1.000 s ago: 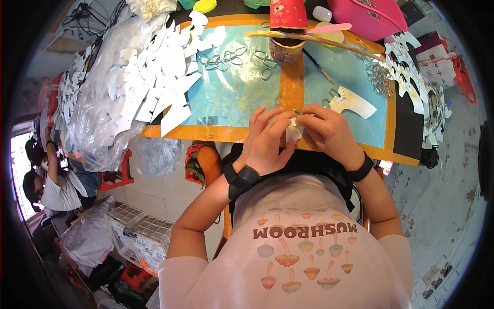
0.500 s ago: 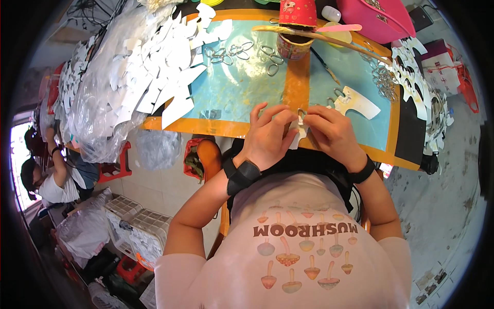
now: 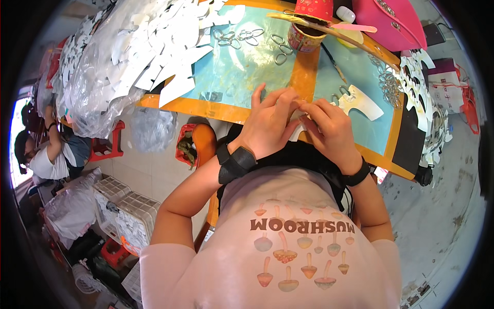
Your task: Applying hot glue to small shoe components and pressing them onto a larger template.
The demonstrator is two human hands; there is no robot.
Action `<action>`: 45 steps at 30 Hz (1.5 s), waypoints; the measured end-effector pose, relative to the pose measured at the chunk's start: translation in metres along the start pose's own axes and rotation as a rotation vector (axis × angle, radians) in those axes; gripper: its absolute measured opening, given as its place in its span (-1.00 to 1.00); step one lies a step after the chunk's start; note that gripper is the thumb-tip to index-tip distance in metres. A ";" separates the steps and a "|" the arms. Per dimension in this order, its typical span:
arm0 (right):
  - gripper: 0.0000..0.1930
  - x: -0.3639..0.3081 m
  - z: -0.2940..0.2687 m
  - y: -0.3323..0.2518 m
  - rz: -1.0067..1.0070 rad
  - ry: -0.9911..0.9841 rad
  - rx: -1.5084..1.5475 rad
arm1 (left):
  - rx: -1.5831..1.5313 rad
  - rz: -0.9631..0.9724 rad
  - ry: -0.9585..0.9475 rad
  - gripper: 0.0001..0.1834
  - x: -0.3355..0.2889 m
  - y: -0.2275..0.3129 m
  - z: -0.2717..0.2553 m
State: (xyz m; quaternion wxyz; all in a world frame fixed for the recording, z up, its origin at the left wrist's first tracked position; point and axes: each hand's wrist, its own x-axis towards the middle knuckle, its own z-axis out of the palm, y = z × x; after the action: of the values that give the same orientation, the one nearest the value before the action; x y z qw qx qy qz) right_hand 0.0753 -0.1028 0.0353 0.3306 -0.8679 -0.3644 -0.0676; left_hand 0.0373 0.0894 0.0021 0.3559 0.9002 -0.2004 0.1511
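Note:
My left hand [image 3: 267, 123] and my right hand [image 3: 332, 131] meet at the table's front edge, fingertips pinched together. Between them a small white sheet piece [image 3: 297, 133] shows below the fingers; most of it is hidden. Just beyond my right hand lies a cut white piece [image 3: 363, 104] with curved notches, yellowish at one end, with metal rings [image 3: 339, 94] at its left side. More loose metal rings [image 3: 281, 51] are spread on the blue-green table mat [image 3: 257, 72]. Each wrist wears a black band.
White cut pieces [image 3: 159, 46] and clear plastic are heaped at the left. A stick [image 3: 355, 37] lies across a patterned pot [image 3: 304, 40]; a thin brush [image 3: 334, 64] lies near it. A ring pile [image 3: 389, 87] and pink bin [image 3: 388, 26] are at the right. Another person [image 3: 49, 154] sits far left.
The view has shifted slightly. My fingertips have closed together over the white piece, and the metal ring that showed between them is now hidden.

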 end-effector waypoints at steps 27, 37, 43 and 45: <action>-0.92 -0.012 0.020 -0.004 0.193 0.120 0.184 | -0.152 0.053 0.142 -0.35 -0.005 -0.009 0.004; -0.68 -0.017 0.014 -0.010 0.420 0.127 0.438 | -0.124 0.009 0.227 -0.47 -0.003 -0.001 -0.002; -0.70 -0.007 0.002 -0.004 0.294 0.094 0.277 | -0.032 0.064 0.203 -0.49 0.014 0.009 0.002; -0.72 -0.007 0.001 -0.001 0.305 0.098 0.314 | -0.020 0.052 0.174 -0.50 0.020 0.009 0.002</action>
State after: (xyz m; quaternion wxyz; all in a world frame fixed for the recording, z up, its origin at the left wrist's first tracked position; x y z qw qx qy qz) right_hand 0.0698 -0.1053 0.0323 0.4853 -0.8466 -0.2184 -0.0013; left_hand 0.0510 0.0766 0.0141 0.3770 0.8746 -0.1934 0.2357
